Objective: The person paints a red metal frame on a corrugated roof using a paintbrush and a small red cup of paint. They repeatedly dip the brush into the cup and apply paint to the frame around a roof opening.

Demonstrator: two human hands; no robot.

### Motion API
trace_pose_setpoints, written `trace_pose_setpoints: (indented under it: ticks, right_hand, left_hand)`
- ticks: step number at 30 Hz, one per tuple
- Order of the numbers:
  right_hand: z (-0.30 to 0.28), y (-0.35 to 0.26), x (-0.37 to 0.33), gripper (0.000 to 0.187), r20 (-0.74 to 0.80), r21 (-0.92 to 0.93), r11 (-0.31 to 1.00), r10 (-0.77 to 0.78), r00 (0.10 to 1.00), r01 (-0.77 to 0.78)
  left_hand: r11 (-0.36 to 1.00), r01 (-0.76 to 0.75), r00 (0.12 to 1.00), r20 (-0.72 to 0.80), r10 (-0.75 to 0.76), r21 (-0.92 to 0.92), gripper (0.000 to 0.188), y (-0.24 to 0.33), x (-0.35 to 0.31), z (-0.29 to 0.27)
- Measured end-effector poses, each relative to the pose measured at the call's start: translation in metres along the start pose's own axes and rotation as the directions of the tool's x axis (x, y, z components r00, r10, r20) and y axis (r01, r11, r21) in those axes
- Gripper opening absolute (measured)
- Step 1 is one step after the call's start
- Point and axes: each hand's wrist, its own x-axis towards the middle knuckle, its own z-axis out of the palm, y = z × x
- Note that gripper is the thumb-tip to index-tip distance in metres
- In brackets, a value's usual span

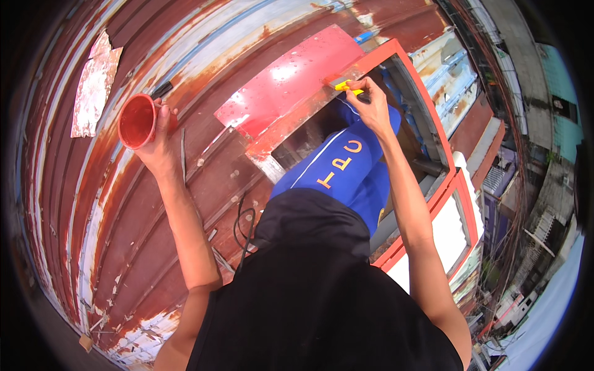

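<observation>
My left hand (pixel 159 137) is wrapped round a red cup (pixel 137 122), held out at the left over the roof. The cup is tilted so its red inside shows. In my right hand (pixel 372 107) is a paintbrush (pixel 350 88) with a yellow handle, gripped between thumb and fingers. Its tip meets the upper bar of a red window frame (pixel 396 51); the bristles are too small to make out clearly. Wet-looking red covers part of that bar, while its lower left end looks worn. My legs, in blue trousers (pixel 337 157), pass through the frame's opening.
Around me spreads a rusty corrugated roof (pixel 124 229). A glossy red sheet (pixel 291 74) lies beyond the frame, and a peeling metal scrap (pixel 96 86) at the far left. A black cable (pixel 240 216) loops near my waist. At right the roof ends above cables (pixel 516 204) and lower buildings.
</observation>
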Motion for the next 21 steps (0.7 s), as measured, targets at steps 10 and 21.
trace_pose_setpoints:
  ticks: [10, 21]
  right_hand:
    - [-0.01, -0.002, 0.001, 0.016, 0.083, 0.054, 0.997, 0.047, 0.995, -0.052]
    - [-0.008, 0.0, 0.006, 0.021, 0.017, 0.068, 0.997, -0.021, 1.0, 0.02]
  left_hand:
    - [0.999, -0.038, 0.999, 0.039, 0.038, -0.009, 0.049, -0.002, 0.004, 0.007]
    - [0.999, -0.021, 0.998, 0.056, 0.023, -0.036, 0.05, -0.004, -0.002, 0.021]
